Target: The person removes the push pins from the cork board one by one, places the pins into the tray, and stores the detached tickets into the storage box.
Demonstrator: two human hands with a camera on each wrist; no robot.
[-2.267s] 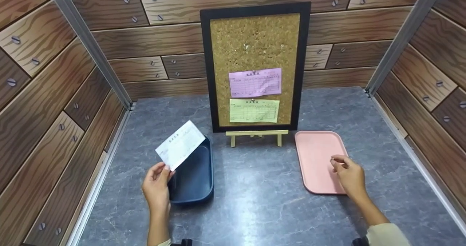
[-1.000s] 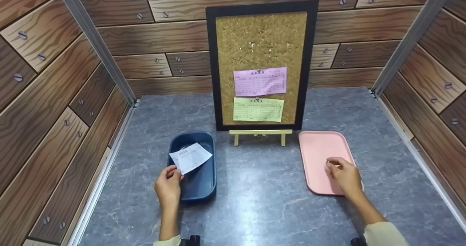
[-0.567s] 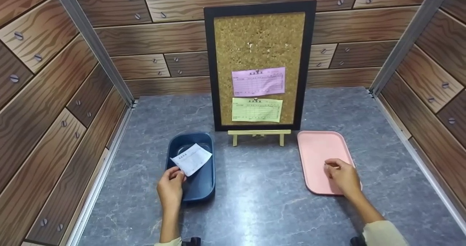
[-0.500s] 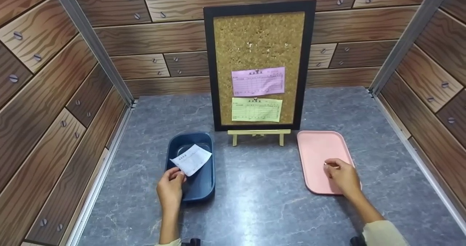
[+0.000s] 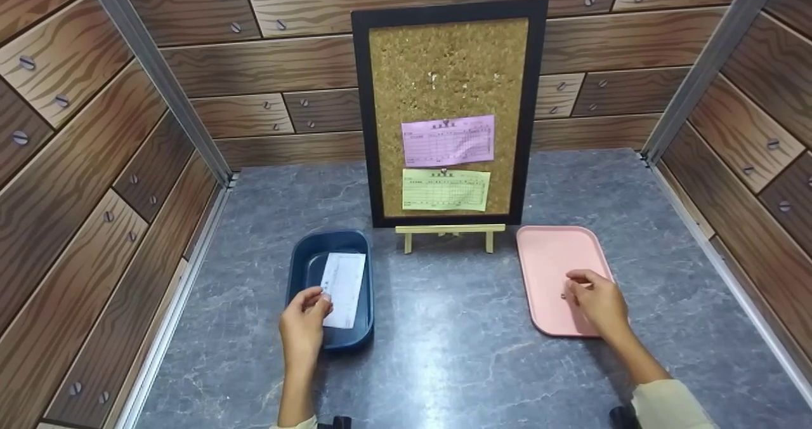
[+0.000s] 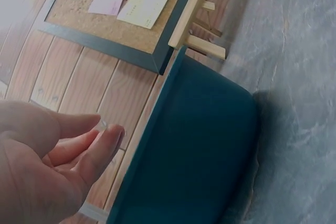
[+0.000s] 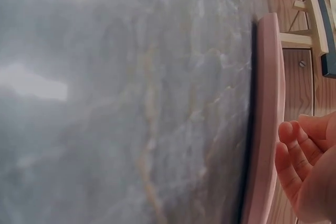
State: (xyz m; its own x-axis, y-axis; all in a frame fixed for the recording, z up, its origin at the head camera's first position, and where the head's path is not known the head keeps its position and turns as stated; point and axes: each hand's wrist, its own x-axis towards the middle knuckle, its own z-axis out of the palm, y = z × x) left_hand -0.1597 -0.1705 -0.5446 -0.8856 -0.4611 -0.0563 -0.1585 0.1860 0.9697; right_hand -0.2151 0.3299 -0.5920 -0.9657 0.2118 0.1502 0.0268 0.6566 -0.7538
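A white printed slip of paper lies in the blue bin, partly behind my left fingertips. My left hand is over the bin's near left side. In the left wrist view, the thumb and fingers of that hand are loosely bent with no paper between them; the bin wall hides the slip there. On the pink tray sits a tiny metallic pin, just below my right fingertips. My right hand hovers over the tray, fingers loosely curled and holding nothing.
Behind both containers a black-framed cork board stands on a small wooden easel. Pinned to it are a purple slip and a yellow-green slip. Wood-patterned walls enclose the grey marbled table.
My left hand has lowered the white slip into the bin and let it go; it has turned and now lies lengthwise. My right hand has released the pin onto the tray.
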